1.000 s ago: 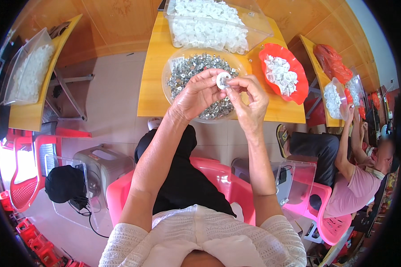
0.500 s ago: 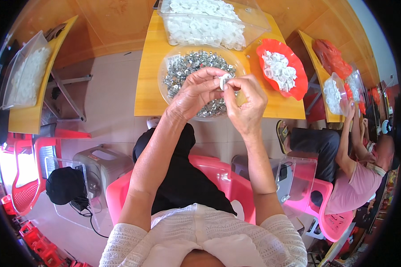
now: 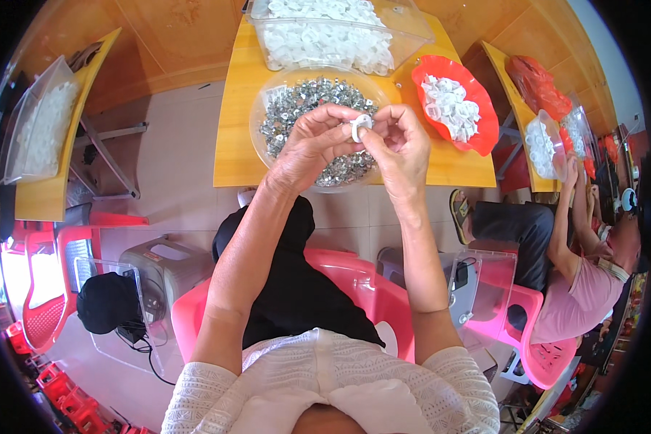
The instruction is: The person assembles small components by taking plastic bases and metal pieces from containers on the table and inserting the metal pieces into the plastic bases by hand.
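Between the fingertips of both hands is a small white ring-shaped plastic piece (image 3: pixel 359 127). My left hand (image 3: pixel 317 141) pinches it from the left, and my right hand (image 3: pixel 398 141) grips its right side. Both hands hover over a round clear bowl (image 3: pixel 256 116) heaped with small silvery metal parts (image 3: pixel 289 108). Just beyond stands a clear rectangular bin (image 3: pixel 405 43) full of white plastic pieces (image 3: pixel 325 43). To the right, a red wavy-rimmed dish (image 3: pixel 484 108) holds more white pieces (image 3: pixel 448 107).
The yellow table (image 3: pixel 231 145) carries all these containers. At a side table on the right, a person in a pink shirt (image 3: pixel 582 304) reaches toward a clear bowl (image 3: pixel 542 148). A bin of white pieces (image 3: pixel 43 130) stands on the left table. Pink chairs (image 3: pixel 47 315) stand around.
The white ring has turned, showing more of its round opening. My right fingers have shifted, with the thumb now pressed against it. The view has moved slightly.
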`<action>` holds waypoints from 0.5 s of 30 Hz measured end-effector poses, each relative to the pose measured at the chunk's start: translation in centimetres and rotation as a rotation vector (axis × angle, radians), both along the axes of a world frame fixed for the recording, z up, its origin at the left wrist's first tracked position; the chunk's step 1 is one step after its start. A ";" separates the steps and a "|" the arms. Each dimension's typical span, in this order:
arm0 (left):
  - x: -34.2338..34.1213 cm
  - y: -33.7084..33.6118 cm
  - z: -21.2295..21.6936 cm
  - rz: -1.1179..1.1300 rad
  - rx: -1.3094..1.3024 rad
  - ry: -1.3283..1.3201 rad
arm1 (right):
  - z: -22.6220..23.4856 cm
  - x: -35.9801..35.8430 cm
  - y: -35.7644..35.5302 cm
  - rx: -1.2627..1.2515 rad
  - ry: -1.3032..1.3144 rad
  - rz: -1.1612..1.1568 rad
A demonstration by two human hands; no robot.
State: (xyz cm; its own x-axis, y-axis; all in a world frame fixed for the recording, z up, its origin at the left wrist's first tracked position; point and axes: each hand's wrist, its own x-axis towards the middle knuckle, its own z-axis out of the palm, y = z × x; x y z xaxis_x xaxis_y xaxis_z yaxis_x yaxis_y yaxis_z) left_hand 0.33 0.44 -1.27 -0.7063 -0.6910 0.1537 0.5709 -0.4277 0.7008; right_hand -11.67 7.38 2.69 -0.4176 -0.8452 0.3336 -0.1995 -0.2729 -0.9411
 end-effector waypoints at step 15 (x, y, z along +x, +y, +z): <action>-0.1 -0.1 0.2 -0.052 0.043 0.060 | 0.6 -0.5 0.2 0.025 -0.172 0.170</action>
State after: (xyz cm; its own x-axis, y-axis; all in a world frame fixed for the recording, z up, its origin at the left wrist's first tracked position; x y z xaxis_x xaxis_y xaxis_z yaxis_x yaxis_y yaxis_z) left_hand 0.18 0.35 -1.11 -0.7317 -0.6606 0.1681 0.5878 -0.4866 0.6462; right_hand -12.17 7.59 3.29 -0.3177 -0.9151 0.2481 0.0108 -0.2652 -0.9641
